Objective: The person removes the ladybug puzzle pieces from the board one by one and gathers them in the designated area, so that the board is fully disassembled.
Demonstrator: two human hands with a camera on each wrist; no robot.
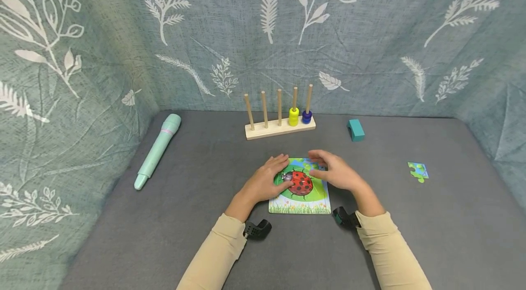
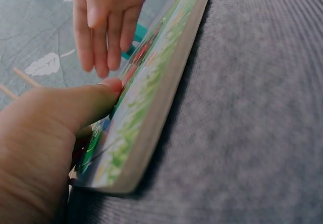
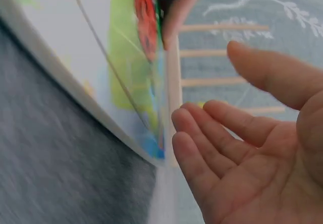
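A square ladybug jigsaw puzzle (image 1: 302, 207) lies on the grey table in the head view, its ladybug picture between the two hands. My left hand (image 1: 266, 181) rests along the puzzle's left side, fingers stretched to the upper left corner and thumb on the picture. In the left wrist view that thumb (image 2: 88, 100) lies over the board's face. My right hand (image 1: 337, 172) is over the upper right corner, which it partly hides. Its fingers are loosely bent with nothing in the palm (image 3: 262, 183), as the right wrist view shows.
A loose puzzle piece (image 1: 419, 171) lies far right. Behind the puzzle stands a wooden peg stand (image 1: 263, 132) with yellow rings (image 1: 293, 117) and blue rings (image 1: 307, 117). A teal block (image 1: 355, 130) is at the back right, a mint microphone-shaped toy (image 1: 158, 150) at left.
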